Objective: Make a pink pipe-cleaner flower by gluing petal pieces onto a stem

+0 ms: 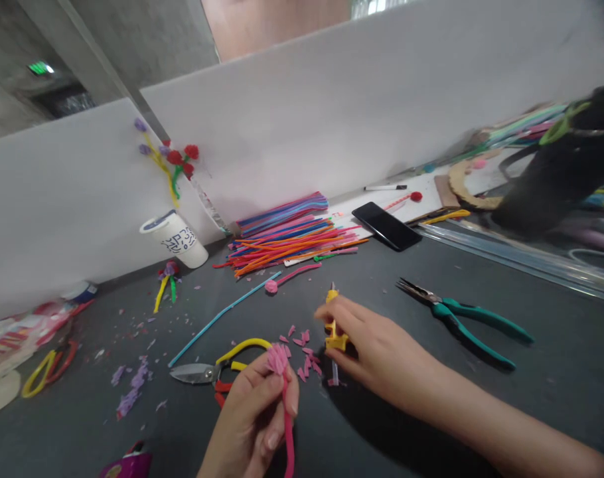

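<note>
Between the thumb and fingers of my left hand (255, 411) is a pink pipe-cleaner flower (277, 358), its tufted head up and its stem hanging down. My right hand (366, 338) has its fingers around a small yellow glue gun (336, 338). The gun's nozzle points away from me, and a clear glue stick (335, 375) shows at its back end. Cut pink pieces (306, 358) are scattered on the dark table between my hands. Just beyond my left hand lie scissors (202, 373) with yellow and red handles, partly hidden by the hand.
Green-handled pliers (451, 309) lie to the right. Behind are a bundle of pipe cleaners (282, 242), a phone (386, 226) and a paper cup (177, 239). Purple scraps (134, 388) lie at left. A blue pipe cleaner (222, 315) and a pink-headed stem (272, 286) lie mid-table.
</note>
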`<state>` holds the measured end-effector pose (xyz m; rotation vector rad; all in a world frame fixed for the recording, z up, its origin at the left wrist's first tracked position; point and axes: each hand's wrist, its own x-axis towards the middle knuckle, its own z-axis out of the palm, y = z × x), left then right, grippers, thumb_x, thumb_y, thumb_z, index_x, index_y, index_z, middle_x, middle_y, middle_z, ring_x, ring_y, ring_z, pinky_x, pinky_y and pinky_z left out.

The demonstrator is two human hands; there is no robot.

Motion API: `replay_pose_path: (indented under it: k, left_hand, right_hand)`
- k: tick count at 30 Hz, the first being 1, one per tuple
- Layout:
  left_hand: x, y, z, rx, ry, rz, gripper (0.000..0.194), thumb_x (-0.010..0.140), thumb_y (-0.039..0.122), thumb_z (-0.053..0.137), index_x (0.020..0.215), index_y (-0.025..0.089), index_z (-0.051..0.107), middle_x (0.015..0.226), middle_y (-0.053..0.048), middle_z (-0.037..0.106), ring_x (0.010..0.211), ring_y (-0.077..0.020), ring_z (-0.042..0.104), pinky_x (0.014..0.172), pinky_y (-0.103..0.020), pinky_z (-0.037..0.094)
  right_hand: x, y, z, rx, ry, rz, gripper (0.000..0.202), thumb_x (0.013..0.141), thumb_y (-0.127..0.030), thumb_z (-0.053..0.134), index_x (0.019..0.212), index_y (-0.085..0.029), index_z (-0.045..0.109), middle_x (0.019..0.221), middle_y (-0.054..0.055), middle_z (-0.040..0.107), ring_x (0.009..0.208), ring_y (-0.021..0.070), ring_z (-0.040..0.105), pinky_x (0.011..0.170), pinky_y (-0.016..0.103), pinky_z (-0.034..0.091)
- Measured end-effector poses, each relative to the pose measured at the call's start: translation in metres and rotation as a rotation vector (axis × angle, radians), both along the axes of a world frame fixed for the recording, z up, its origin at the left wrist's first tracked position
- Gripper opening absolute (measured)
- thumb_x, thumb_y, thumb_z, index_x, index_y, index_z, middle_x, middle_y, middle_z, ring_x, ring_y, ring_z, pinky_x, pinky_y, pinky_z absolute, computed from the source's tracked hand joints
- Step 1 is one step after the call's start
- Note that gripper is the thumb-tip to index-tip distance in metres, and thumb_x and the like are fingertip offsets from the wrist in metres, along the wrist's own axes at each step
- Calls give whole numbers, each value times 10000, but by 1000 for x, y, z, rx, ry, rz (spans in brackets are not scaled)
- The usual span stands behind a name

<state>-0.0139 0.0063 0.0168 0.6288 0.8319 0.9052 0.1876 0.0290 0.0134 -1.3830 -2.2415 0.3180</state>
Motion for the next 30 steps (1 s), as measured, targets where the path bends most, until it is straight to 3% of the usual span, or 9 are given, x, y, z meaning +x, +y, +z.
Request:
replay_pose_path:
  k: [2,4,8,14,18,23,27,30]
  left_hand:
    - [0,1,2,14,49,47,257,719,316,755,695,137,572,534,39,601,296,41,306,329,-82,198]
    - [0,1,4,36,114,98,253,711,302,762,718,142,567,559,33,620,307,39,335,339,-75,212]
    - [-3,2,4,94,193,149,249,690,273,779,738,156,564,575,32,633,335,17,396,346,-78,249]
    - [2,-2,6,172,287,282,267,643,310,803,700,164,586,538,38,631,320,7,404,323,-75,239]
    - [9,-8,8,231,370,374,254,603,332,822,662,167,638,518,38,623,325,-10,438,327,-87,277]
    - [13,-12,5,338,450,425,185,610,304,815,621,194,666,612,22,625,416,-62,484,361,-143,362]
    - [14,-14,-4,631,609,391,81,697,210,743,630,219,698,620,8,635,569,-118,551,511,-184,425]
    - [13,-16,-12,791,689,335,70,763,210,677,702,232,703,605,13,618,624,-140,587,566,-208,425]
  right_hand:
    - [8,5,-1,-81,-255,-89,269,782,-95,588,1043,-156,571,972,95,637,873,226,622,716,301,453]
    - [15,9,-4,-133,-393,-130,171,773,-98,581,937,-140,610,903,121,647,837,263,625,704,334,455]
    - [18,10,-11,-186,-435,-151,133,728,-66,571,832,-127,627,878,151,637,802,299,627,626,340,439]
    - [13,10,-6,-237,-350,-188,193,702,-23,495,833,-148,562,889,88,579,670,191,615,593,295,413]
    - [8,9,7,-199,-5,-177,172,724,-56,493,837,-186,498,878,38,526,709,165,566,624,277,412]
    - [-5,-6,11,-194,544,12,89,790,-185,523,738,-214,458,733,-13,485,620,135,480,549,240,393]
    - [-11,-14,9,-379,826,156,56,810,-249,556,805,-199,530,774,1,560,680,139,529,640,250,458]
    - [-13,-16,10,-567,1003,203,176,790,-331,639,855,-192,553,820,5,586,738,144,547,696,257,472]
